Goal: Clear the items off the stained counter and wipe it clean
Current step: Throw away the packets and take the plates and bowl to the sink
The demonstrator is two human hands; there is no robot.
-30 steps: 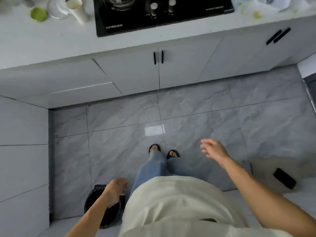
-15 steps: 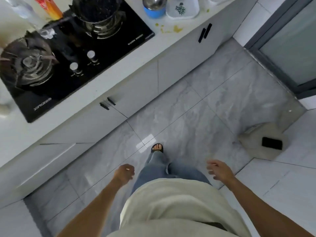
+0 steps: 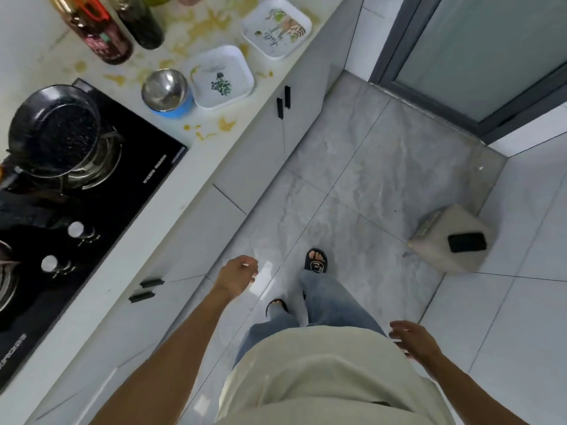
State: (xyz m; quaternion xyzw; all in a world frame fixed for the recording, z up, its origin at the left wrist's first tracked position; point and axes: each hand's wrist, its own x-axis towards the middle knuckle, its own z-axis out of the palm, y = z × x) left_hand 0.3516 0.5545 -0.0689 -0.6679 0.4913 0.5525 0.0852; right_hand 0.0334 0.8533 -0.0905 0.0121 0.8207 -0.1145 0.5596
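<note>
A view from a head-worn camera looks down at a person standing on a grey tiled kitchen floor [image 3: 377,167], beside a white tabletop [image 3: 196,173] that runs along the left side and into the far left.

The far end of the tabletop is smeared with yellowish stains [image 3: 211,29], with more blotches [image 3: 225,124] near its front edge. On that stained part stand several things. A steel bowl with a blue outer wall [image 3: 167,93] sits just right of the black gas hob [image 3: 101,191]. Touching or just beside the bowl on its right is a white square tray with a small green plant print [image 3: 222,76]. Farther away, a second white square tray with a leafy print [image 3: 276,27] sits near the tabletop's far right corner. At the far left stand two dark bottles [image 3: 101,32], one with a red handle, close together.

A black pan [image 3: 53,127] rests on the hob's far burner; two round knobs [image 3: 76,230] show on the hob's near side.

Both hands hang over the floor, touching nothing and well apart from the tabletop things. The left hand [image 3: 237,276] is in front of the cabinet doors, fingers loosely curled and holding nothing. The right hand [image 3: 414,340] is at the person's right side, fingers spread and relaxed, also holding nothing.

The person wears a pale top, blue jeans and black sandals [image 3: 316,260]. On the floor to the right sits a beige box-like object with a black rectangle on top [image 3: 451,240]. A frosted glass door [image 3: 497,47] stands at the far right.
</note>
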